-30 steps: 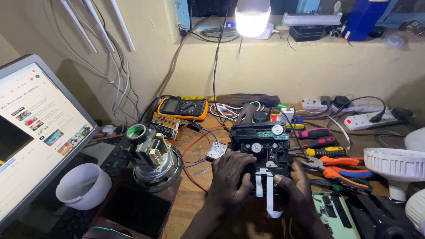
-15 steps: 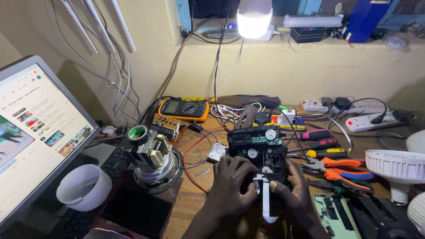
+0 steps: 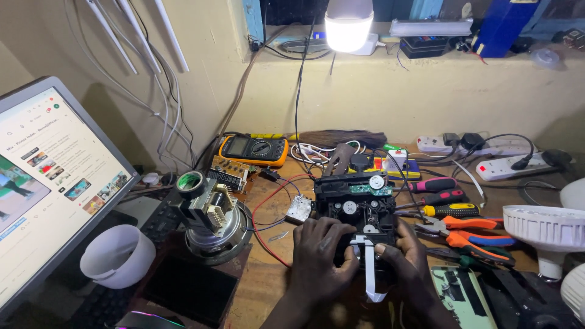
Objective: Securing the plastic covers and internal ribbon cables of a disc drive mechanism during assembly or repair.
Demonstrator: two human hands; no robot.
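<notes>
- Both hands, left (image 3: 322,253) and right (image 3: 407,262), curl closed around the near end of a black disc mechanism (image 3: 359,207) on the bench (image 3: 268,286).
- Thumbs appear to pinch its white ribbon cable (image 3: 370,268), though the grip is partly hidden.
- Light, rigid, fragile: best held by the frame edges.
- Pliers (image 3: 472,234) and screwdrivers (image 3: 442,196) crowd its right side; a motor (image 3: 213,219) sits to its left.

Two bare hands are seen at the bottom of the head view: the left hand (image 3: 320,250) and the right hand (image 3: 405,259). No gloves, rings or watch are worn. The forearms are left uncovered as far as the frame edge, and no sleeve is seen. Short fingernails are shown on the fingers (image 3: 341,234).
</notes>
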